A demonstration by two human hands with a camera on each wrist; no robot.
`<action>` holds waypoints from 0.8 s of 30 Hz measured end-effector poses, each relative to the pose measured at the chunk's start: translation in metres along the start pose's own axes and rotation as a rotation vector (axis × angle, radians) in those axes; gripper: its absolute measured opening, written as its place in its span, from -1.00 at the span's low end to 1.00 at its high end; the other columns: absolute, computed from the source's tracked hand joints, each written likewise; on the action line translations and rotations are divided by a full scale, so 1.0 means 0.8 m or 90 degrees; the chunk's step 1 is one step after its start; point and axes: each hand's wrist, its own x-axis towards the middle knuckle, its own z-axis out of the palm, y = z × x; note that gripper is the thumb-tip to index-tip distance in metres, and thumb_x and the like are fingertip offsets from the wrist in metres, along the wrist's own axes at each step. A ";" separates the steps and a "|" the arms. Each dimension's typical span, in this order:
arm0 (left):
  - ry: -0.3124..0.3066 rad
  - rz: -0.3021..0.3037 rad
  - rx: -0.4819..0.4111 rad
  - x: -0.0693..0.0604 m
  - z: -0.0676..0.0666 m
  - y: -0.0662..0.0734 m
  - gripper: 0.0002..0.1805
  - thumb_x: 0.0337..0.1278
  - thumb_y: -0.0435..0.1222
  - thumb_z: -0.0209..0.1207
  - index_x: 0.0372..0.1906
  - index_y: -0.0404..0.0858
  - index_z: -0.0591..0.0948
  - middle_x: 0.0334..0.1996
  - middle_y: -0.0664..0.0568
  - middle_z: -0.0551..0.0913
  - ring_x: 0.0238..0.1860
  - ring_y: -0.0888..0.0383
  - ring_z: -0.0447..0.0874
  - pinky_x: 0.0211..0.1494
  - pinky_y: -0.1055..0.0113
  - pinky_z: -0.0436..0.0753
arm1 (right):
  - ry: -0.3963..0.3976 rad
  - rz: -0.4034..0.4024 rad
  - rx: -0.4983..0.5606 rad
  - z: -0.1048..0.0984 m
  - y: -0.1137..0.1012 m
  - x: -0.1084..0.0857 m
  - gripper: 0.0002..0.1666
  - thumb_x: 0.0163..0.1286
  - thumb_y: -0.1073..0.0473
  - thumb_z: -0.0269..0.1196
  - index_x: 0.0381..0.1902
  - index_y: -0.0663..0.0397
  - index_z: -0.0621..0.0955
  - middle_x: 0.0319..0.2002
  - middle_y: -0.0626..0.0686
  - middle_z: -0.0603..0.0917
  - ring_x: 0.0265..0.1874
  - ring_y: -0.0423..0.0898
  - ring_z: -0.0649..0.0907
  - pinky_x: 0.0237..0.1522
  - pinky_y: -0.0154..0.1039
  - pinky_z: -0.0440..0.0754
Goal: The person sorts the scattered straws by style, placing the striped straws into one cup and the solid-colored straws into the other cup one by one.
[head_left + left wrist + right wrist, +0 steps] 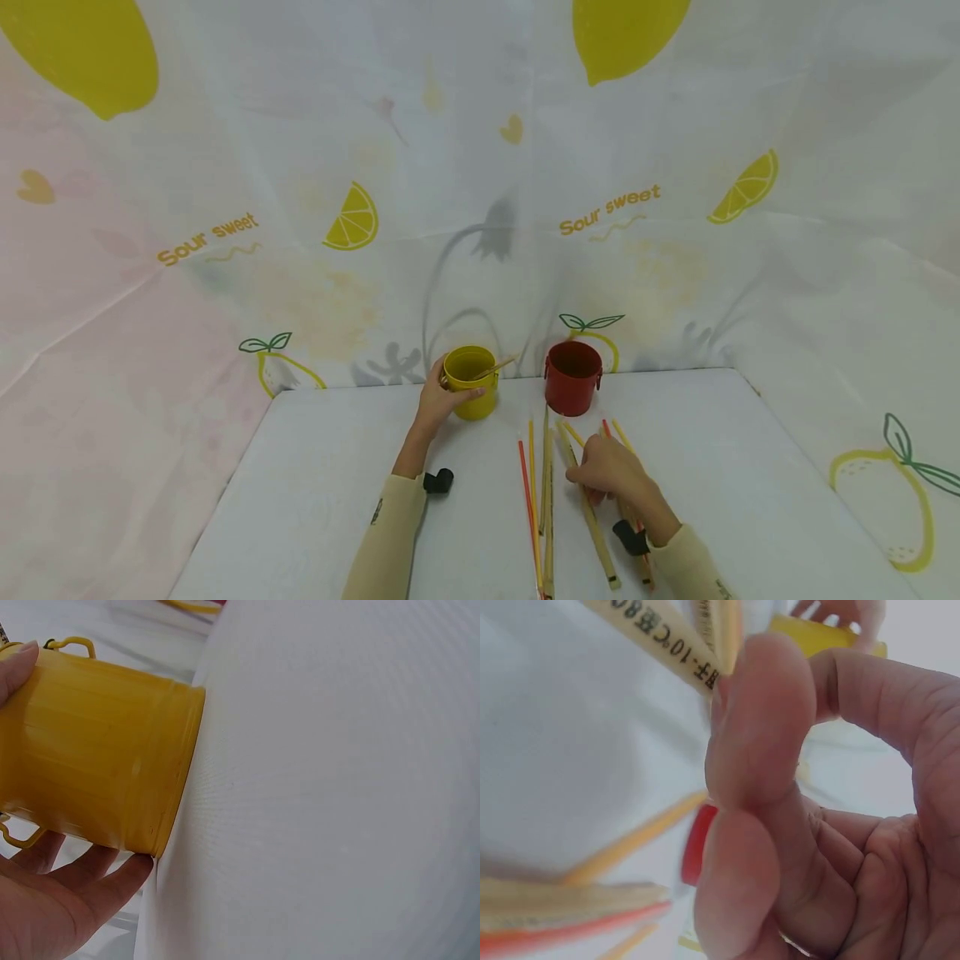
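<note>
My left hand [444,402] grips the yellow bucket [477,408] at its left side. In the left wrist view the bucket's wall [90,750] lies between the thumb and the other fingers. A light stick [497,367] leans out over the bucket's rim. At the right, my right hand [618,473] is above a group of sticks, its fingers curled. Its thumb and finger pinch a beige stick [597,533] that bears printed black characters [664,641]. A small red piece [697,844], partly hidden, shows beside the fingertips. The red bucket [572,392] stands beyond this hand.
Left of the right hand lie a red stick [527,483], a yellow stick [533,467] and beige sticks [548,517]. More sticks pass under the right hand, partly hidden. The white table [315,500] meets a printed cloth backdrop [420,150] behind the buckets.
</note>
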 end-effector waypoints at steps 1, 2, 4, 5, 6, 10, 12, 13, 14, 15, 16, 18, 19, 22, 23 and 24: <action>-0.002 -0.002 -0.002 0.001 0.000 0.000 0.01 -0.22 -0.19 0.59 0.43 -0.01 0.31 0.28 0.02 0.44 0.25 -0.02 0.41 0.33 -0.04 0.36 | 0.006 0.001 -0.002 -0.003 -0.002 -0.001 -0.62 0.13 0.16 0.36 -0.79 0.08 0.49 -0.87 -0.06 0.49 -0.80 -0.08 0.58 -0.76 -0.32 0.33; -0.005 -0.004 -0.003 0.001 -0.001 0.000 0.01 -0.21 -0.20 0.58 0.43 -0.01 0.31 0.29 0.01 0.43 0.25 -0.02 0.40 0.34 -0.04 0.35 | 0.011 0.000 -0.004 -0.005 -0.004 -0.001 -0.62 0.12 0.16 0.36 -0.80 0.08 0.50 -0.87 -0.06 0.49 -0.79 -0.08 0.57 -0.76 -0.33 0.30; -0.012 -0.006 -0.005 0.002 -0.002 0.000 0.01 -0.17 -0.22 0.57 0.45 -0.03 0.28 0.31 -0.03 0.41 0.27 -0.04 0.38 0.35 -0.03 0.34 | 0.022 -0.002 -0.013 -0.010 -0.008 -0.003 -0.61 0.12 0.15 0.36 -0.81 0.07 0.50 -0.88 -0.08 0.48 -0.80 -0.10 0.55 -0.74 -0.34 0.26; -0.016 -0.008 -0.004 0.002 -0.002 0.001 0.02 -0.16 -0.24 0.56 0.47 -0.06 0.27 0.32 -0.05 0.40 0.28 -0.05 0.37 0.35 -0.03 0.33 | 0.026 -0.002 -0.015 -0.013 -0.009 -0.003 -0.60 0.13 0.15 0.35 -0.82 0.07 0.50 -0.89 -0.08 0.47 -0.80 -0.11 0.53 -0.74 -0.35 0.23; -0.020 -0.009 -0.002 0.002 -0.002 0.003 0.02 -0.14 -0.25 0.56 0.48 -0.08 0.25 0.33 -0.07 0.39 0.29 -0.06 0.37 0.35 -0.03 0.33 | 0.028 -0.004 -0.019 -0.015 -0.012 -0.003 -0.59 0.14 0.14 0.36 -0.83 0.07 0.51 -0.89 -0.08 0.47 -0.80 -0.13 0.51 -0.74 -0.34 0.23; -0.033 -0.007 0.013 -0.006 -0.003 0.023 0.02 -0.09 -0.31 0.52 0.49 -0.19 0.22 0.33 -0.12 0.39 0.28 -0.07 0.39 0.33 -0.01 0.37 | 0.038 -0.003 -0.018 -0.024 -0.020 -0.003 -0.60 0.17 0.11 0.36 -0.78 0.08 0.53 -0.85 -0.06 0.49 -0.79 -0.14 0.47 -0.72 -0.33 0.26; -0.036 -0.004 0.017 -0.012 -0.004 0.035 0.00 -0.07 -0.33 0.51 0.49 -0.23 0.22 0.32 -0.12 0.40 0.26 -0.07 0.40 0.32 0.01 0.39 | 0.047 -0.001 -0.012 -0.028 -0.025 -0.003 -0.62 0.18 0.10 0.36 -0.73 0.07 0.52 -0.83 -0.05 0.50 -0.77 -0.12 0.48 -0.69 -0.31 0.29; -0.037 -0.002 0.018 -0.015 -0.003 0.040 -0.02 -0.06 -0.34 0.50 0.48 -0.25 0.22 0.32 -0.13 0.40 0.26 -0.06 0.41 0.31 0.00 0.40 | 0.053 -0.001 -0.008 -0.030 -0.027 -0.002 -0.64 0.18 0.10 0.36 -0.72 0.07 0.52 -0.82 -0.05 0.50 -0.76 -0.12 0.49 -0.68 -0.31 0.30; -0.036 0.001 0.018 -0.018 -0.003 0.045 -0.03 -0.06 -0.34 0.49 0.48 -0.26 0.23 0.31 -0.13 0.40 0.25 -0.06 0.41 0.30 0.00 0.40 | 0.060 -0.005 -0.003 -0.032 -0.029 -0.002 -0.64 0.18 0.11 0.35 -0.72 0.07 0.52 -0.82 -0.05 0.50 -0.76 -0.12 0.50 -0.68 -0.30 0.30; -0.036 0.003 0.017 -0.019 -0.003 0.046 -0.03 -0.06 -0.34 0.49 0.48 -0.26 0.23 0.31 -0.14 0.40 0.25 -0.06 0.41 0.30 -0.01 0.41 | 0.070 -0.009 0.001 -0.033 -0.031 -0.002 -0.65 0.18 0.12 0.34 -0.72 0.07 0.52 -0.82 -0.06 0.50 -0.75 -0.11 0.51 -0.68 -0.30 0.30; -0.035 0.005 0.015 -0.020 -0.003 0.047 -0.03 -0.06 -0.35 0.49 0.48 -0.27 0.23 0.31 -0.15 0.40 0.25 -0.07 0.41 0.30 -0.02 0.41 | 0.077 -0.013 0.005 -0.035 -0.033 -0.002 -0.65 0.18 0.12 0.34 -0.72 0.06 0.52 -0.82 -0.06 0.51 -0.75 -0.11 0.52 -0.67 -0.29 0.31; -0.032 0.010 0.017 -0.021 -0.002 0.048 -0.04 -0.05 -0.36 0.48 0.48 -0.29 0.23 0.31 -0.17 0.40 0.24 -0.09 0.40 0.29 -0.06 0.40 | 0.090 -0.021 0.013 -0.038 -0.036 -0.001 -0.65 0.19 0.13 0.33 -0.72 0.05 0.51 -0.81 -0.07 0.51 -0.74 -0.10 0.55 -0.67 -0.28 0.31; -0.031 0.012 0.017 -0.021 -0.002 0.049 -0.04 -0.05 -0.36 0.48 0.48 -0.29 0.23 0.31 -0.18 0.40 0.24 -0.10 0.40 0.29 -0.07 0.40 | 0.097 -0.024 0.019 -0.039 -0.038 -0.001 -0.66 0.20 0.13 0.33 -0.71 0.06 0.51 -0.80 -0.07 0.52 -0.73 -0.09 0.56 -0.67 -0.27 0.32; -0.028 0.013 0.023 -0.020 -0.002 0.047 -0.04 -0.05 -0.35 0.48 0.48 -0.29 0.23 0.32 -0.18 0.39 0.25 -0.11 0.39 0.29 -0.07 0.40 | 0.116 -0.035 0.036 -0.044 -0.044 0.001 -0.69 0.21 0.12 0.34 -0.65 0.05 0.52 -0.75 -0.08 0.55 -0.71 -0.07 0.61 -0.66 -0.25 0.37; -0.028 0.012 0.024 -0.020 -0.002 0.047 -0.04 -0.05 -0.34 0.49 0.48 -0.29 0.23 0.31 -0.18 0.39 0.25 -0.12 0.39 0.29 -0.07 0.40 | 0.122 -0.037 0.043 -0.046 -0.046 0.002 -0.70 0.20 0.12 0.33 -0.64 0.05 0.52 -0.74 -0.08 0.56 -0.70 -0.07 0.63 -0.66 -0.25 0.38; -0.029 0.011 0.023 -0.020 -0.002 0.047 -0.03 -0.05 -0.33 0.49 0.48 -0.28 0.24 0.32 -0.17 0.39 0.26 -0.11 0.39 0.29 -0.06 0.39 | 0.127 -0.041 0.049 -0.048 -0.048 0.002 -0.71 0.20 0.12 0.33 -0.63 0.06 0.52 -0.73 -0.08 0.57 -0.71 -0.08 0.63 -0.67 -0.24 0.39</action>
